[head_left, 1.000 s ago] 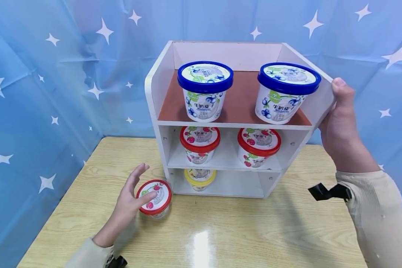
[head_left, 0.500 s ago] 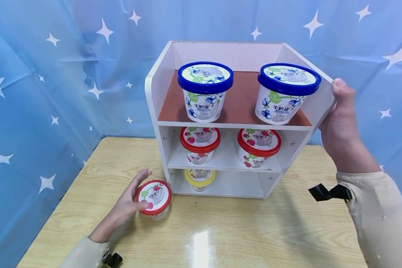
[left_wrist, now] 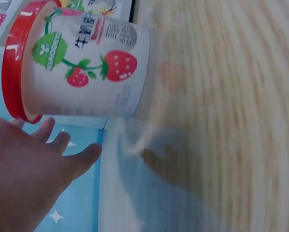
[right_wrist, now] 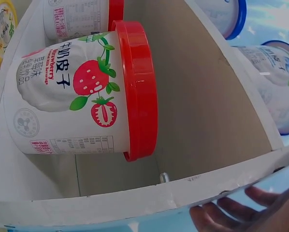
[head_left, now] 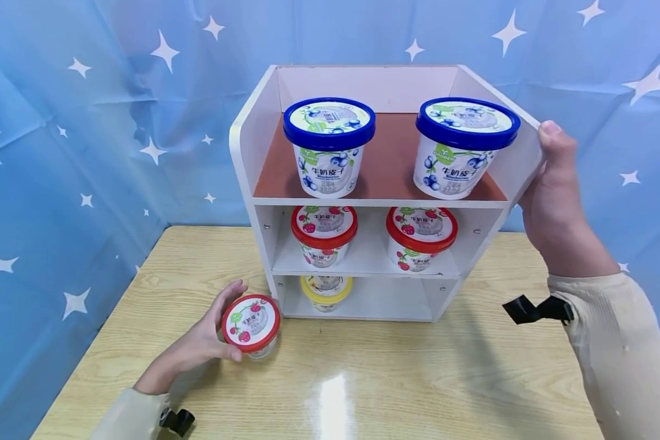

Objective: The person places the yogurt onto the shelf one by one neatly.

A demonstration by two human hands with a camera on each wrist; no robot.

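A red-lidded strawberry tub [head_left: 251,324] stands on the table beside the shelf's lower left corner. My left hand [head_left: 206,336] is around its left side, thumb at the front and fingers behind. In the left wrist view, the fingers [left_wrist: 60,142] are spread and extended near the red lid, with a gap between the thumb and the tub wall. My right hand [head_left: 555,211] rests against the outer right side of the white shelf [head_left: 522,131], thumb at its upper edge. The right wrist view shows those fingertips [right_wrist: 209,215] at the panel's outer face.
Two blue-lidded blueberry tubs [head_left: 330,150] stand on the top level. The middle level bears two red-lidded strawberry tubs [head_left: 324,232], and a yellow-lidded tub [head_left: 326,293] sits at the bottom left. A blue star-patterned curtain [head_left: 60,183] hangs behind the wooden table [head_left: 390,373].
The left hand has moved down and back around the tub; its thumb has gone from over the lid to the front rim. The right hand stays on the shelf. The head view has shifted slightly.
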